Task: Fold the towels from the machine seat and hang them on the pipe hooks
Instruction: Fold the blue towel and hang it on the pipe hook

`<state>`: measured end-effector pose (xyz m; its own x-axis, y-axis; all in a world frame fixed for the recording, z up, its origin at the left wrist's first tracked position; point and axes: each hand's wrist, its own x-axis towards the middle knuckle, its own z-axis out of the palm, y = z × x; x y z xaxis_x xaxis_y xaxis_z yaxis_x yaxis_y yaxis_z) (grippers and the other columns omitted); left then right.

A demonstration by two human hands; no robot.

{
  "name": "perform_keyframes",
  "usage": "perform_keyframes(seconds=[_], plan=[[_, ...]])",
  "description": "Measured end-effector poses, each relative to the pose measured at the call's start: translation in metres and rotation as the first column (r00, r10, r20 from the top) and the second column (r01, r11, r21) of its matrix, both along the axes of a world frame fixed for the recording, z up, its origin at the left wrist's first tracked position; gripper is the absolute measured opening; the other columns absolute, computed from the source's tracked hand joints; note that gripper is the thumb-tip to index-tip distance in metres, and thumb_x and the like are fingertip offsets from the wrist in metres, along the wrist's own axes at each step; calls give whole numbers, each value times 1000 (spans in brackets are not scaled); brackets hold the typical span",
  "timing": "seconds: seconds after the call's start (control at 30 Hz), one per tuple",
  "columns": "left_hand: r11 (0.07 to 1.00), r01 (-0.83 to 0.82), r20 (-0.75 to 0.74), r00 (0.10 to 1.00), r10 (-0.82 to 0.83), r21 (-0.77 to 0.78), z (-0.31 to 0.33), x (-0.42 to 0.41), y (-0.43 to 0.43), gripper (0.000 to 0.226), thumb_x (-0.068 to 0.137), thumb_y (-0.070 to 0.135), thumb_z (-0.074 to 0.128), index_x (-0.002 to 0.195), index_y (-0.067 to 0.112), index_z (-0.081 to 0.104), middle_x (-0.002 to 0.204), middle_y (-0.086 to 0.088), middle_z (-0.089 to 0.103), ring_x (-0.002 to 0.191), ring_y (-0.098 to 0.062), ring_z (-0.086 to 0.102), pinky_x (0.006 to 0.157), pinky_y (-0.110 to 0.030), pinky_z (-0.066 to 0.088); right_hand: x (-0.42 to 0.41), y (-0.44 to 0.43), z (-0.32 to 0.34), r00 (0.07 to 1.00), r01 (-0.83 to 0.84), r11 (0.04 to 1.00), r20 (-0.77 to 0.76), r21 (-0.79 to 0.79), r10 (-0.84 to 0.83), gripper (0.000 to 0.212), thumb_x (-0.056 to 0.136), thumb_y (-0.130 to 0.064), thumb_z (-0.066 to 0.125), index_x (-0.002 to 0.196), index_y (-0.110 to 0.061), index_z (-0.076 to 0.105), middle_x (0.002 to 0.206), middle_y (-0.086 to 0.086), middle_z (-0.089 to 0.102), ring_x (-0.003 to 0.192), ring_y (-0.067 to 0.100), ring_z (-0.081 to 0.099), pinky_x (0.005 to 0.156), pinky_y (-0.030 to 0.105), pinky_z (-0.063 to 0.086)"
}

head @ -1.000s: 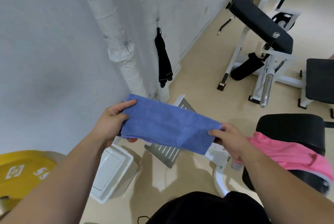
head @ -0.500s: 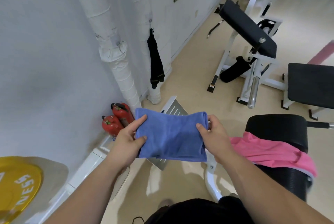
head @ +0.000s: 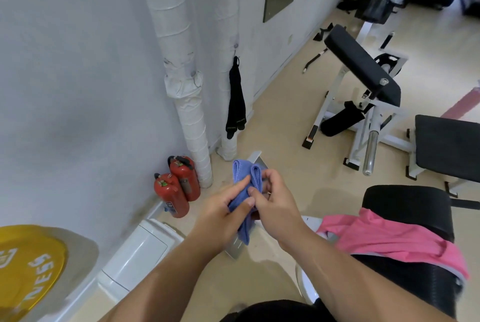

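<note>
A blue towel (head: 242, 184) is folded into a narrow bundle between both hands at the centre of the head view. My left hand (head: 223, 215) grips its lower part and my right hand (head: 275, 204) pinches its right side, fingers touching. A pink towel (head: 389, 241) lies draped over the black machine seat (head: 405, 202) at the right. A black towel (head: 235, 103) hangs from a hook (head: 235, 47) on the far white wrapped pipe (head: 228, 22). A nearer wrapped pipe (head: 181, 61) stands left of it.
Two red fire extinguishers (head: 176, 189) stand at the wall by the near pipe. A yellow weight plate (head: 26, 267) is at lower left, a white box (head: 137, 251) beside it. A white-framed bench with a black pad (head: 361, 67) stands on the floor beyond.
The blue towel went from stretched wide between my hands, to half width, to a narrow bundle. My hands came together. The view tilted up toward the pipes.
</note>
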<state>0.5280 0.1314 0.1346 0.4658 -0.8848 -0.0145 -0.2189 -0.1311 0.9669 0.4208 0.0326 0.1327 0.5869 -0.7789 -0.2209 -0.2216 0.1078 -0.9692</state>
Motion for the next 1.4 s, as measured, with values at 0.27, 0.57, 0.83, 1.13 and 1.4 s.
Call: perform_keyframes(seconds=[0.27, 0.57, 0.83, 1.13, 1.4], plan=[[988, -152, 82, 985, 149, 32, -15, 35, 10, 64, 86, -4, 71, 133, 37, 58, 110, 39, 65, 108, 9, 64, 92, -9, 47, 29, 3, 10, 988, -144, 981, 73, 129, 136, 40, 96, 3, 42, 122, -24, 58, 92, 6, 68, 83, 20, 69, 77, 30, 57], [996, 28, -266, 964, -4, 87, 10, 84, -17, 89, 83, -21, 54, 146, 39, 38, 109, -7, 78, 105, -25, 73, 89, -38, 58, 50, -84, 15, 804, -591, 793, -191, -147, 563, 80, 84, -23, 81, 146, -46, 36, 127, -33, 56, 120, -14, 51, 99, 15, 44], [971, -205, -616, 752, 237, 124, -5, 127, -82, 84, 66, 26, 87, 143, 20, 53, 136, -14, 64, 129, -36, 59, 110, -56, 43, 108, -192, -2, 877, -481, 875, 53, 63, 478, 52, 98, -14, 61, 131, -52, 48, 87, 2, 75, 91, 19, 70, 85, 30, 53], [696, -699, -489, 555, 672, 163, -12, 117, -191, 82, 85, 6, 76, 143, 50, 39, 115, -25, 70, 111, -33, 70, 94, -42, 58, 166, -301, -23, 892, -449, 873, 39, 191, 450, 36, 98, -33, 56, 121, -59, 45, 117, 5, 71, 103, 27, 72, 93, 50, 58], [610, -767, -180, 584, 792, 198, -5, 138, -233, 35, 99, 3, 56, 101, 33, 74, 106, 4, 76, 102, -22, 70, 81, -26, 54, 189, -340, -33, 710, -704, 705, 60, 87, 701, 40, 95, -9, 66, 126, -33, 67, 131, -13, 64, 118, 0, 62, 103, 31, 53]])
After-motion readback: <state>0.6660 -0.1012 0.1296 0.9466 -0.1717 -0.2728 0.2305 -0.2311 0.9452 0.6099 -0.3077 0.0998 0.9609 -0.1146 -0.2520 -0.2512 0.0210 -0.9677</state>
